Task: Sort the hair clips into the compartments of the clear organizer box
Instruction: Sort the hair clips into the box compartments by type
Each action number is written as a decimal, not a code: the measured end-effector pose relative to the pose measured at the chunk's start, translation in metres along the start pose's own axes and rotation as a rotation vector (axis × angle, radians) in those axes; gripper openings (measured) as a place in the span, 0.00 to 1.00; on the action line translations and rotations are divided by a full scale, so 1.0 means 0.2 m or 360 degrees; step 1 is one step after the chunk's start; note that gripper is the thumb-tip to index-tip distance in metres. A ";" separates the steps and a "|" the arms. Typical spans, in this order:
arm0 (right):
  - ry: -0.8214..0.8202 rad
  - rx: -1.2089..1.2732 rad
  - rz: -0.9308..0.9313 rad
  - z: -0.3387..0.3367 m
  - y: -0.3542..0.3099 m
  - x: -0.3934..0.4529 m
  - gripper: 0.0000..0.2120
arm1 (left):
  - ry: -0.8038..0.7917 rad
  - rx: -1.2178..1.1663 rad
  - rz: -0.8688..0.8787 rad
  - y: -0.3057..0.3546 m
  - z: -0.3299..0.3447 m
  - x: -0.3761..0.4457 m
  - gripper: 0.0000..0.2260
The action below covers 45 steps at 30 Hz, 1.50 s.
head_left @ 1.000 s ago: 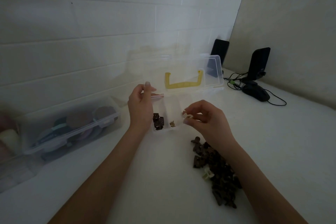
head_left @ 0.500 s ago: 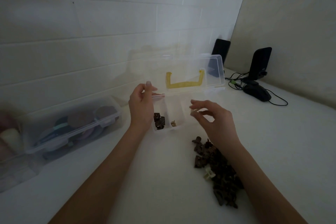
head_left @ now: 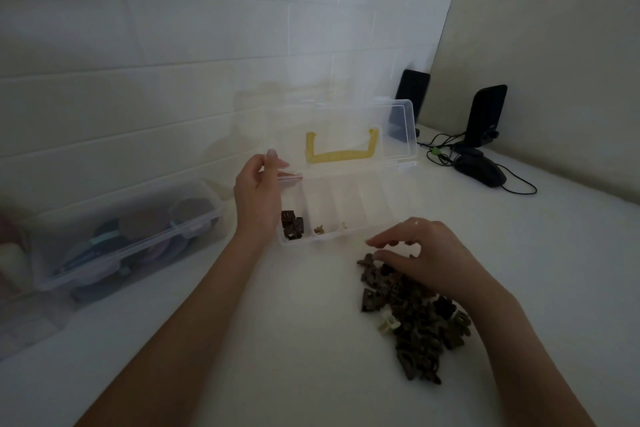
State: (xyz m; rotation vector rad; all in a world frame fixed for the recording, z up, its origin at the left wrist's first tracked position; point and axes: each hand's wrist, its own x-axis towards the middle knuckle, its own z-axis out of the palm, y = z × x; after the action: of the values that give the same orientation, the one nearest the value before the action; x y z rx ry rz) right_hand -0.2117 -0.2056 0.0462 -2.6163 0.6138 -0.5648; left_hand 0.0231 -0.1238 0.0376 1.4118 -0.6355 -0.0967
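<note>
- Clear plastic is what the organizer box (head_left: 343, 218) is made of; it sits open on the white bench (head_left: 277, 340), its lid (head_left: 332, 135) with the yellow handle (head_left: 341, 156) standing up behind.
- A second ago the right hand (head_left: 426, 256) was over the box pinching a pale clip; now that clip is gone from it and the hand has dropped onto the near end of the pile of hair clips (head_left: 415, 315). I take it one more clip is sorted and the next pick is beginning.
- Its fingers (head_left: 381, 242) are spread and lightly bent, tips touching the pile; they have hold of nothing that I can see.
- The left hand (head_left: 258, 194) has not moved: it holds the left end of the lid, thumb and fingers curled on the edge, keeping it up.
- Counting: one box and two hands. The leftmost compartment holds a small cluster of dark clips (head_left: 291, 227), perhaps four; the next has one tan clip (head_left: 318, 229); the third has one pale clip (head_left: 344, 225), though it is dim there and I may be miscounting.
- The pile is far larger, a couple of dozen dark clips at a guess, with one cream clip (head_left: 388, 322) among them, so most of the sorting lies ahead.
</note>
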 end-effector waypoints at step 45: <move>-0.0613 -0.0102 -0.0281 -0.12 0.02 0.10 0.11 | 0.0113 0.0113 0.0302 0.03 0.00 0.00 0.15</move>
State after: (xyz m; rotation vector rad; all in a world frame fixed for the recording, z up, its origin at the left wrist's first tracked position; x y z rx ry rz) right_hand -0.2081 -0.2241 0.0705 -2.7505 0.2853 -0.0812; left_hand 0.0199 -0.1227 0.0437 1.4096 -0.7165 0.1268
